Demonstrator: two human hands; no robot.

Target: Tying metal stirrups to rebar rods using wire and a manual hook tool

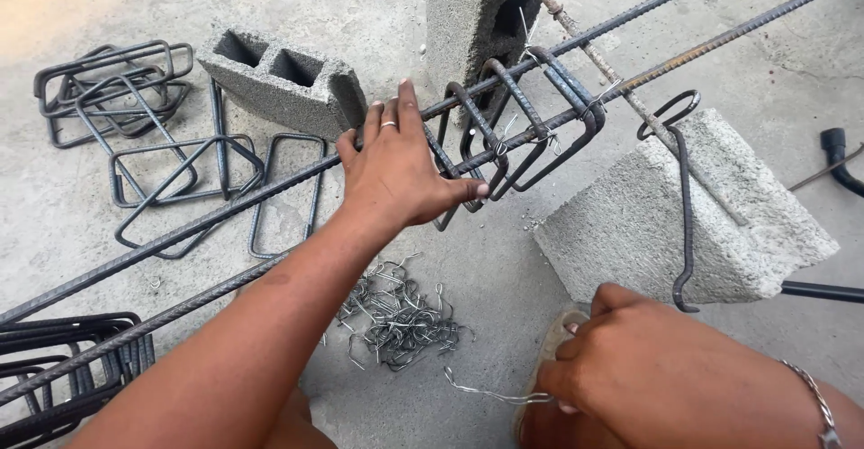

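- Rebar rods [225, 204] run side by side from the lower left to the upper right, lifted off the concrete floor [54, 206] on grey hollow blocks.
- Left hand [396, 166] lies on top of the rods with fingers spread, thumb curled against a cluster of bent steel stirrups [517, 130] threaded over the rods; it presses down on them, not closed into a fist.
- Right hand [621, 363], near the bottom edge, is closed in a pinch on a thin tie wire [481, 393] that trails off to the left.
- Cut wire ties [396, 314] sit in a loose heap on the floor between the two forearms.
- Spare stirrups [112, 85] are piled towards the upper left corner, beside a hollow block [283, 85] lying on its side.
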